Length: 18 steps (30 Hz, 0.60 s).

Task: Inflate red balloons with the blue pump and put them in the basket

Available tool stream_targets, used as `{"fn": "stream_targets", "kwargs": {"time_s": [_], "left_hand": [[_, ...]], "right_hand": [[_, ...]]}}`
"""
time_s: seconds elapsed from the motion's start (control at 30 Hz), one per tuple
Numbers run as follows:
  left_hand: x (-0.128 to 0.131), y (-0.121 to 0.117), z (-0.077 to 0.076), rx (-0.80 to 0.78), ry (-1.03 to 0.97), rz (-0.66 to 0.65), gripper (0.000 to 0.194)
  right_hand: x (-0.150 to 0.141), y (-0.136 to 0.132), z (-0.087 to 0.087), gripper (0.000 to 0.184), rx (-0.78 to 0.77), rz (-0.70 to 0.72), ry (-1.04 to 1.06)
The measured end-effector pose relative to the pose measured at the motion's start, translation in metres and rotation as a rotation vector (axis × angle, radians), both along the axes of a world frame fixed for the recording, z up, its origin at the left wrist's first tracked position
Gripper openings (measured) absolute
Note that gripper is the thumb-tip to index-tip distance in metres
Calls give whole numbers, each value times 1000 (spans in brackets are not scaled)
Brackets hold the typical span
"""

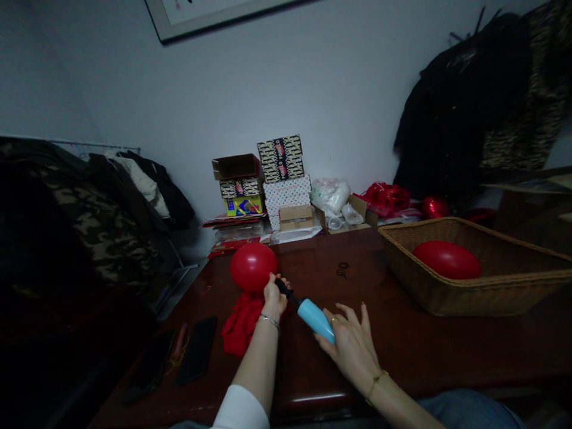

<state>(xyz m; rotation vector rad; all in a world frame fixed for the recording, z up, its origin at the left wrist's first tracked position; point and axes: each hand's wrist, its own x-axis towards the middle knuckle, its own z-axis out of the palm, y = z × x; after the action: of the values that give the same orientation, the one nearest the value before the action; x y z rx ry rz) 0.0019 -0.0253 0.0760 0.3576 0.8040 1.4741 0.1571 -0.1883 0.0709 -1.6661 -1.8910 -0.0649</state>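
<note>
My left hand [275, 294] is closed round the black nozzle end of a balloon pump, where the neck of a partly inflated red balloon [254, 266] sits. The light blue pump body [315, 319] slants down toward my right hand [351, 339]. Its thumb and palm side press against the pump's lower end, while several fingers stretch outward. Below the balloon lies a crumpled red heap [241, 325], perhaps cloth or limp balloons, beside my left wrist. Where the balloon's mouth meets the nozzle is hidden by my fingers.
A wicker basket [473, 301] holding another red balloon [447, 260] stands to the right. Two dark flat phone-like objects [196, 348] lie at the left edge. Small dark rings [342, 269] rest mid-table. Stacked boxes [286, 196] line the wall.
</note>
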Motion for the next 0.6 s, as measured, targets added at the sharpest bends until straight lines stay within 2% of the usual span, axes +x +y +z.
{"fn": "stream_targets", "kwargs": {"time_s": [0.27, 0.6], "left_hand": [[8, -6, -2, 0, -7, -8, 24], [13, -4, -4, -14, 36, 8, 29]], "right_hand": [[-20, 24, 3, 44, -45, -30, 20], [-13, 12, -5, 45, -54, -22, 55]]}}
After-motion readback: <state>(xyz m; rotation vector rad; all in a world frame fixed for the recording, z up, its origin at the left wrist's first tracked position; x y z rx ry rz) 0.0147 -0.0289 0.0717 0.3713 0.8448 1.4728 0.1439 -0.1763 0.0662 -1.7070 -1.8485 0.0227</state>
